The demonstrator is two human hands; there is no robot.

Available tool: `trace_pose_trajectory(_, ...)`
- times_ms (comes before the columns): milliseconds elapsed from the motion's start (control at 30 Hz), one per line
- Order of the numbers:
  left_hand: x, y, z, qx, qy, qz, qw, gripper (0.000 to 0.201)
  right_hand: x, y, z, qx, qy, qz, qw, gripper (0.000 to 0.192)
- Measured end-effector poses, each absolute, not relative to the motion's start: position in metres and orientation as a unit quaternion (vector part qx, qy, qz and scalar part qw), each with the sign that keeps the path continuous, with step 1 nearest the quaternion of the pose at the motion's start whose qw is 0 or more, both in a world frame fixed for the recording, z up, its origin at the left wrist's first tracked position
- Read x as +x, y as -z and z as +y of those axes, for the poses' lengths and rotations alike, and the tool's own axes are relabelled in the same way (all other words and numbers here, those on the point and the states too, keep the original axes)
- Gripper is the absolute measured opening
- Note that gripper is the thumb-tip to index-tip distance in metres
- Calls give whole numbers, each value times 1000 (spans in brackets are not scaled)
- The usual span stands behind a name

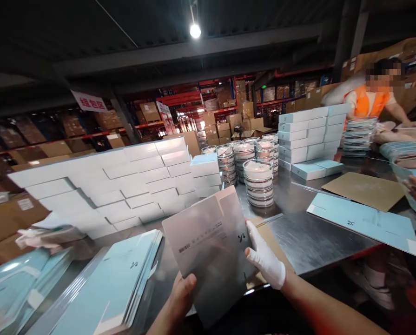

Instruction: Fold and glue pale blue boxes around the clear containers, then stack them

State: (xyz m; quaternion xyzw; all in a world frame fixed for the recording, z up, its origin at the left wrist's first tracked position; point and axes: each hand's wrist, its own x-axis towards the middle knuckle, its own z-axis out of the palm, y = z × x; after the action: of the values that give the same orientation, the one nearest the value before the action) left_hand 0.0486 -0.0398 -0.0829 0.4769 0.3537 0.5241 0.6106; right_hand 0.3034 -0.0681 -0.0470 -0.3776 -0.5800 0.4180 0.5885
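Note:
I hold a flat, unfolded grey-white carton blank (pixel 208 242) upright over the near edge of a steel table (pixel 308 237). My bare left hand (pixel 183 291) grips its lower edge from below. On its right side my right hand (pixel 265 258), in a white glove, pinches the blank. A stack of flat light-blue carton blanks (pixel 113 284) lies to my lower left. Stacks of round clear-lidded tins (pixel 259 181) stand just beyond the blank.
A wall of folded white boxes (pixel 117 186) fills the left of the table, and more pale-blue boxes (pixel 308 135) stand at the back right. A loose blue blank (pixel 364 222) and brown cardboard (pixel 366 190) lie at right. A person in an orange vest (pixel 371 102) works at the far right.

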Motion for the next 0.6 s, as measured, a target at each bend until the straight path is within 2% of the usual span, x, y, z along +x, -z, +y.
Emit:
trace_pose_trajectory(67,62,89,-37,518,-572,371,516,99,295,46,-77,-349,-423,-619,562,131)
trace_pose_trajectory(133,75,90,-32,532,-613,402,424,108,286,43,-86,-302,-431,-669,526,120)
trace_pose_trajectory(233,86,88,-25,563,-635,425,316,115,284,34,-94,-316,-391,-670,546,100)
trace_pose_trajectory(300,85,88,-21,613,-617,411,274,119,291,24,-91,-351,-370,-633,582,97)
trace_pose_trajectory(400,74,92,-23,661,-615,347,253,120,299,8,-87,-342,-379,-624,591,96)
trace_pose_trajectory(467,61,93,-28,669,-621,323,250,108,295,-4,-87,-307,-399,-629,592,92)
trace_pose_trajectory(500,54,93,-31,668,-613,338,253,95,289,-8,-86,-291,-411,-624,598,91)
trace_pose_trajectory(567,38,87,-32,627,-597,434,247,68,273,-13,-80,-297,-407,-606,616,87)
trace_pose_trajectory(600,31,83,-31,608,-575,485,255,62,265,-13,-75,-314,-417,-584,622,80)
